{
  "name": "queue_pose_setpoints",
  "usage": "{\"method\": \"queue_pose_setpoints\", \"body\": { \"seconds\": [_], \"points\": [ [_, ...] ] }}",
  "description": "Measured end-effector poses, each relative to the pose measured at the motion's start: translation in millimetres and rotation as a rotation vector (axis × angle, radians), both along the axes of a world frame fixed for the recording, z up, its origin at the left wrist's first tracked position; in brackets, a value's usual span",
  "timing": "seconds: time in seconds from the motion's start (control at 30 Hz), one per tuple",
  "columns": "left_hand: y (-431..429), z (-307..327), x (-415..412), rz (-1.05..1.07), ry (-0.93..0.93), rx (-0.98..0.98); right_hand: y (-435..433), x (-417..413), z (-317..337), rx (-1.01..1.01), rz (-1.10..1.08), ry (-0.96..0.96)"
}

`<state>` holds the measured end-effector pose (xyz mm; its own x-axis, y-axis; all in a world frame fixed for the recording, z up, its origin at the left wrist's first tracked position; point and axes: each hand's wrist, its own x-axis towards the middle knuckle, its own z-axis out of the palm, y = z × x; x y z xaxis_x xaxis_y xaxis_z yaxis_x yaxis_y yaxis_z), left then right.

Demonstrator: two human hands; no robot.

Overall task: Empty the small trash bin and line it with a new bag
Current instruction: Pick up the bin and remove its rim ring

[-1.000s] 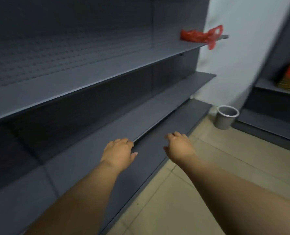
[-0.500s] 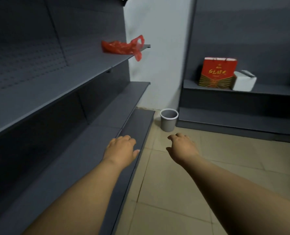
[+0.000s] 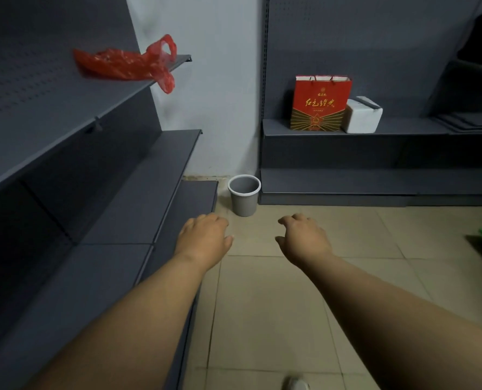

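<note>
Two bare hands reach out over a tiled floor [image 3: 262,305], the left hand [image 3: 204,239] and right hand [image 3: 304,239] both empty, fingers loosely curled and spread; the small grey trash bin [image 3: 244,196] stands unlined at 12 o'clock in the corner; a red plastic bag [image 3: 127,64] lies on a shelf [image 3: 65,108] at 10 o'clock.

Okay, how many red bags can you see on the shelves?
2. A red plastic bag hangs off the end of the upper left shelf; a red gift bag stands on the back shelf, touching a white box.
</note>
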<state>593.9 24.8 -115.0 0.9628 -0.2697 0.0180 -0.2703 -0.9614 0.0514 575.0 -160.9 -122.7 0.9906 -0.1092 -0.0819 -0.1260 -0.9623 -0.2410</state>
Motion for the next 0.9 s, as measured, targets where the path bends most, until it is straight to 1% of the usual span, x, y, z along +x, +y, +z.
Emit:
{"method": "queue_pose_setpoints", "body": {
  "seconds": [0.13,0.33,0.5,0.9],
  "points": [
    [-19,-5,66,-0.009,-0.013,0.002,-16,67,-5,0.016,0.008,-0.018],
    [-61,-4,190,0.019,-0.035,-0.012,-56,196,-1,0.037,0.037,-0.025],
    [-91,-6,280,0.045,-0.006,-0.031,-85,296,1,-0.002,0.073,0.006],
    [-95,-37,461,0.092,0.019,-0.059,-93,477,-30,0.002,0.089,0.079]
  ]
}}
